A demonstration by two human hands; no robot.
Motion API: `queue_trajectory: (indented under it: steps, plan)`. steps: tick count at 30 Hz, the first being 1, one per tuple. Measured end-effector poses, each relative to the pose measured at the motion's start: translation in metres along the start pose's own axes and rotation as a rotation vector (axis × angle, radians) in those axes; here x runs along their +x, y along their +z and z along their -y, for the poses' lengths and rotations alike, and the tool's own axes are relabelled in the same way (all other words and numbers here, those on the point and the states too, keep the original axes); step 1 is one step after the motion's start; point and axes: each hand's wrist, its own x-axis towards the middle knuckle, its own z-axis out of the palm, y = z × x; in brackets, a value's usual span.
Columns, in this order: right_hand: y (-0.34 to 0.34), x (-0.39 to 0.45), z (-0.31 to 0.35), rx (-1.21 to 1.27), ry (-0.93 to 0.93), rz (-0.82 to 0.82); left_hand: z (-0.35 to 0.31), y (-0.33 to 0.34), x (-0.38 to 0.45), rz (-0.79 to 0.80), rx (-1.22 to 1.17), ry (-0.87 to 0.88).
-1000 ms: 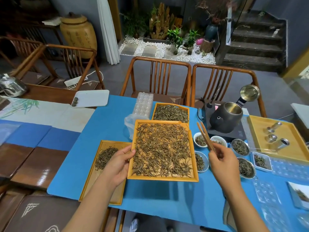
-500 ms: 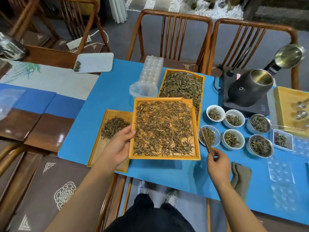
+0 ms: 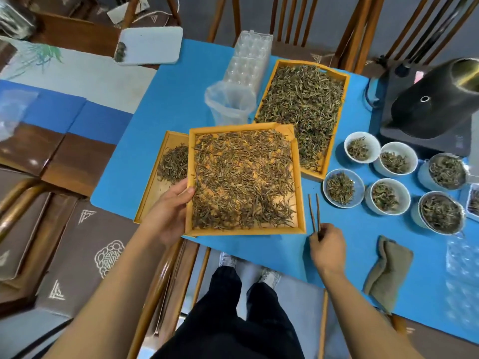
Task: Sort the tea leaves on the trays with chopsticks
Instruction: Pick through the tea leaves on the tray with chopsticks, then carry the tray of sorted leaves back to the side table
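A square yellow tray (image 3: pixel 300 193) covered with brown tea leaves (image 3: pixel 241 177) is held at its left edge by my left hand (image 3: pixel 168 211). It overlaps a flat tray (image 3: pixel 155 193) with a small leaf pile (image 3: pixel 173 164) on its left. A third tray (image 3: pixel 334 141) heaped with greener leaves lies behind it. My right hand (image 3: pixel 328 248) grips a pair of brown chopsticks (image 3: pixel 314 213), tips pointing away, just right of the held tray's near corner.
Several small bowls of leaves (image 3: pixel 363 177) stand to the right on the blue mat (image 3: pixel 166 104). A black kettle (image 3: pixel 435 99) sits at the back right, a folded cloth (image 3: pixel 388 270) near the front edge. Clear plastic holders (image 3: pixel 246 63) and a white plate (image 3: pixel 150 45) lie behind.
The view has tipped downward and closer to the table. My right hand with the chopsticks has dropped from above the bowls to the mat beside the tray. My left hand keeps its hold.
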Motion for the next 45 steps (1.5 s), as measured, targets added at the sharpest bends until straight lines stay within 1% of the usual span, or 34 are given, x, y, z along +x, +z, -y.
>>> queue_trajectory:
  steps: [6,9,11,12,13,14,15,16,17,18,19,23,25,29,31,33,37,41,42,45]
  plan:
    - [-0.003,-0.004,0.005,-0.035,0.047,0.004,0.011,-0.004,-0.004,-0.007,-0.042,0.024]
    - [-0.019,-0.009,0.027,-0.11,0.03,-0.073,0.006,-0.002,-0.007,0.008,-0.064,0.032]
    - [-0.038,-0.011,0.055,-0.031,-0.061,-0.138,-0.002,-0.001,-0.01,0.019,-0.085,0.044]
    - [-0.05,-0.011,0.074,0.076,-0.109,-0.136,-0.008,-0.001,-0.011,0.031,-0.105,0.059]
    - [-0.064,-0.011,0.094,0.232,-0.127,-0.086,-0.013,-0.002,-0.012,0.054,-0.131,0.078]
    - [-0.079,-0.011,0.118,0.445,-0.102,0.02,-0.019,-0.002,-0.014,0.072,-0.165,0.093]
    - [-0.094,-0.013,0.142,0.673,-0.061,0.185,-0.026,-0.003,-0.015,0.077,-0.195,0.105]
    - [-0.106,-0.014,0.164,0.84,-0.047,0.359,-0.033,-0.005,-0.017,0.074,-0.216,0.118]
    - [-0.117,-0.016,0.183,0.924,-0.067,0.501,-0.041,-0.006,-0.018,0.077,-0.235,0.138]
    - [-0.125,-0.018,0.201,0.933,-0.11,0.593,-0.049,-0.009,-0.02,0.086,-0.251,0.16]
    - [-0.131,-0.021,0.217,0.936,-0.144,0.637,-0.057,-0.011,-0.022,0.098,-0.26,0.179]
    - [-0.133,-0.025,0.26,0.977,-0.196,0.726,-0.087,-0.027,-0.038,0.086,-0.263,0.253]
    - [-0.126,-0.024,0.28,0.975,-0.204,0.739,-0.101,-0.038,-0.052,0.077,-0.292,0.303]
    - [-0.105,-0.026,0.329,0.957,-0.247,0.672,-0.122,-0.068,-0.083,0.012,-0.377,0.387]
    - [-0.094,-0.031,0.358,0.903,-0.304,0.645,-0.13,-0.086,-0.101,-0.04,-0.405,0.442]
    - [-0.084,-0.041,0.386,0.844,-0.354,0.656,-0.138,-0.101,-0.121,-0.086,-0.397,0.514]
    - [-0.06,-0.067,0.435,0.752,-0.458,0.829,-0.147,-0.129,-0.17,-0.307,-0.368,0.59]
    - [-0.037,-0.097,0.479,0.65,-0.483,0.967,-0.128,-0.149,-0.219,-0.417,-0.457,0.66]
    - [-0.031,-0.104,0.486,0.638,-0.5,0.984,-0.122,-0.152,-0.227,-0.427,-0.476,0.675]
    - [-0.017,-0.139,0.502,0.592,-0.54,1.116,-0.095,-0.154,-0.266,-0.533,-0.536,0.742]
